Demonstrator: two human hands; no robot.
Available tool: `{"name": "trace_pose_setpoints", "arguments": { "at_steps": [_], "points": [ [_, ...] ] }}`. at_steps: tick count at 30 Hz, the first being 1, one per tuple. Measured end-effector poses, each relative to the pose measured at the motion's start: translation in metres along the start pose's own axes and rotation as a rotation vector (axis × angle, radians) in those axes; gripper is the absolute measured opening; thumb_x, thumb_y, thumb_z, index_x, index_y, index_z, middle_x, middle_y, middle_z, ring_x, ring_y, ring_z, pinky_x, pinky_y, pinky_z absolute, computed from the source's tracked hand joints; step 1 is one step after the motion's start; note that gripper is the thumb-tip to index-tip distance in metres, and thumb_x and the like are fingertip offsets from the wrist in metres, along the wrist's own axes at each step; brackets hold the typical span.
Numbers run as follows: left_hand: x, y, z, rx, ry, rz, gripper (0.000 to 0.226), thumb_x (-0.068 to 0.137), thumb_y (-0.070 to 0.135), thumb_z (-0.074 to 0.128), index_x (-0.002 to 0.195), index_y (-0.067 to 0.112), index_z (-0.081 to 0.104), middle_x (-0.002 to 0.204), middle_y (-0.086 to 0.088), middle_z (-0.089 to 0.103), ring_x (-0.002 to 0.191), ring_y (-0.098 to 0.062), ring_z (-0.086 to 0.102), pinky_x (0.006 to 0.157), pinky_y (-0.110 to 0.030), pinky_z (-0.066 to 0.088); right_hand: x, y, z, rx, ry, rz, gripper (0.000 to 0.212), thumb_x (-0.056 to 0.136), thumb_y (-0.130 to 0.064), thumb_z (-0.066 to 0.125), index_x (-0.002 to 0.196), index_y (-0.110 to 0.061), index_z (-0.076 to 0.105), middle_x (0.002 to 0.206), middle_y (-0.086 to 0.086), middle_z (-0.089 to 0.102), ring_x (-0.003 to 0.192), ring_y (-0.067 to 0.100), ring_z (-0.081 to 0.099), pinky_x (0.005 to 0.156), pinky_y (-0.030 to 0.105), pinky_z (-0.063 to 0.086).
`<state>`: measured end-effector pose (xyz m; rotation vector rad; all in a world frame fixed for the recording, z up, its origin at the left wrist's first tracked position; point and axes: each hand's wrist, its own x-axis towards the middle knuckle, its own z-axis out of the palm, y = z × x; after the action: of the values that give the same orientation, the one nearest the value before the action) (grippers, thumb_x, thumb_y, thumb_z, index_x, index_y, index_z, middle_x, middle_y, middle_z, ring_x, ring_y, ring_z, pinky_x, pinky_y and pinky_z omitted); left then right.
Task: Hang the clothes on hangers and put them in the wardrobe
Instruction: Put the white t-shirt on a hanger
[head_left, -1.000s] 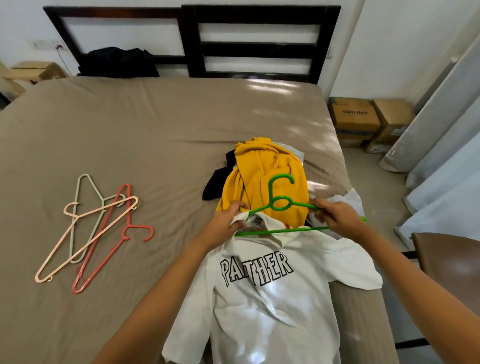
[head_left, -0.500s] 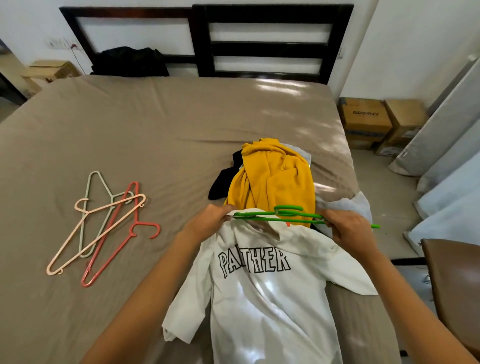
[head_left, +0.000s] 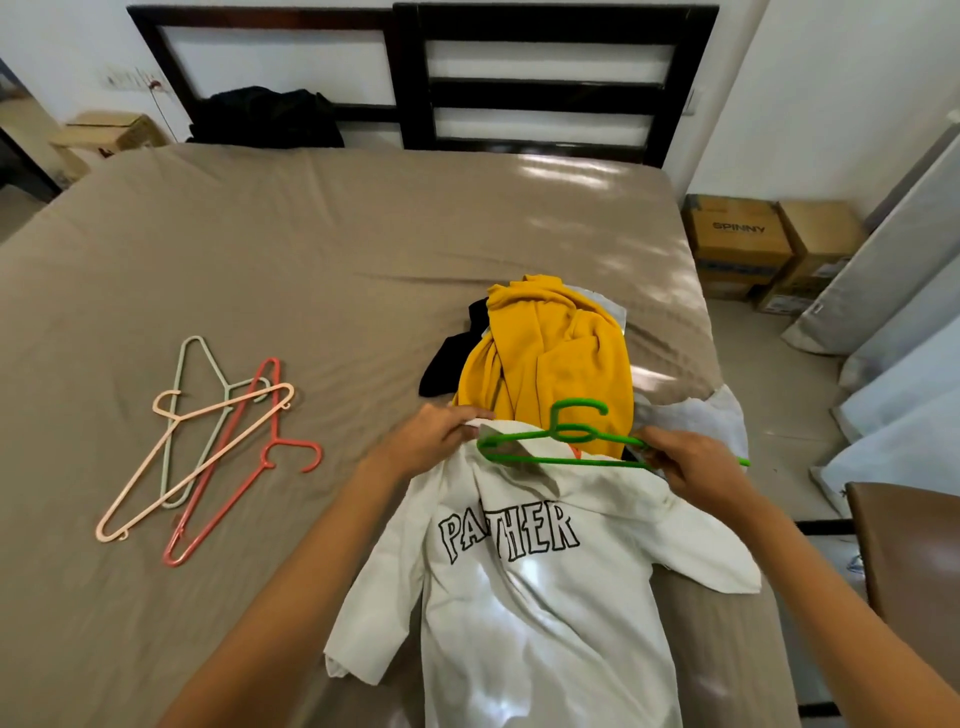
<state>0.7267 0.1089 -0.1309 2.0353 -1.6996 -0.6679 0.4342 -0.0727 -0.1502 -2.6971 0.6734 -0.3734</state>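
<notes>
On floor right of the bed (head_left: 311, 249): two brown boxes (head_left: 737, 244), side by side, both shut, insides hidden. By the far left wall: one more box (head_left: 104, 135), too small to see into.

On bed, near front edge: white shirt (head_left: 545, 597), flat, front up, big black-lined letters on chest, sleeves spread out. Left hand (head_left: 431, 441) at the collar, fingers curled, pinching the cloth. Right hand (head_left: 691, 462) holding green hanger (head_left: 571, 431) by its right arm, fingers wrapped round it. Hanger just over the neck hole, left tip close to the collar, hook pointing away. Cannot tell if the tip is inside the neck.

Just behind the shirt: pile of clothes, yellow top (head_left: 550, 358) highest, black cloth (head_left: 447, 358) poking out at left, pale cloth (head_left: 696, 421) at right. Hanger hook right in front of the yellow top.

Well to the left on the bed: three more hangers, crossed over each other, peach hanger (head_left: 197, 457) on top of red hanger (head_left: 223, 467) and pale green hanger (head_left: 182, 395).

At head of bed: dark headboard (head_left: 415, 73) with flat bars, black bundle (head_left: 265, 119) under it. At right: curtains (head_left: 883, 291) and brown chair (head_left: 909, 561).

Sheet tan and smooth, a few soft folds, shiny in the sun. Shirt soft and crinkly. Hangers thin and hard, triangle shape, round hooks.
</notes>
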Motion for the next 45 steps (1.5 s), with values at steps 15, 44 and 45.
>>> {"name": "trace_pose_setpoints", "arguments": {
  "at_steps": [15, 44, 45],
  "points": [
    [-0.019, -0.004, 0.008, -0.109, -0.140, -0.037, 0.037, 0.096, 0.026, 0.051, 0.133, 0.020, 0.051, 0.116, 0.010, 0.058, 0.090, -0.010, 0.054, 0.069, -0.013, 0.035, 0.028, -0.025, 0.050, 0.218, -0.108, 0.059, 0.029, 0.081, -0.014, 0.041, 0.097, -0.018, 0.064, 0.069, -0.015, 0.058, 0.063, 0.008, 0.053, 0.060, 0.022, 0.034],
    [-0.025, -0.026, 0.031, -0.157, 0.256, -0.013, 0.052, 0.090, 0.045, 0.035, 0.081, -0.002, 0.056, 0.071, -0.001, 0.055, 0.065, -0.005, 0.045, 0.058, -0.019, 0.030, 0.027, -0.052, 0.119, 0.712, -0.023, 0.993, 0.022, 0.084, -0.003, 0.056, 0.102, 0.003, 0.066, 0.094, 0.023, 0.067, 0.088, 0.036, 0.064, 0.075, 0.038, 0.054],
    [-0.025, -0.028, 0.031, -0.157, 0.267, -0.023, 0.052, 0.090, 0.045, 0.035, 0.081, -0.002, 0.057, 0.071, 0.001, 0.054, 0.065, -0.005, 0.045, 0.058, -0.020, 0.030, 0.029, -0.047, 0.113, 0.876, -0.010, 1.062, 0.022, 0.085, 0.003, 0.057, 0.105, 0.001, 0.064, 0.096, 0.021, 0.065, 0.085, 0.033, 0.064, 0.068, 0.038, 0.056]
  ]
}}
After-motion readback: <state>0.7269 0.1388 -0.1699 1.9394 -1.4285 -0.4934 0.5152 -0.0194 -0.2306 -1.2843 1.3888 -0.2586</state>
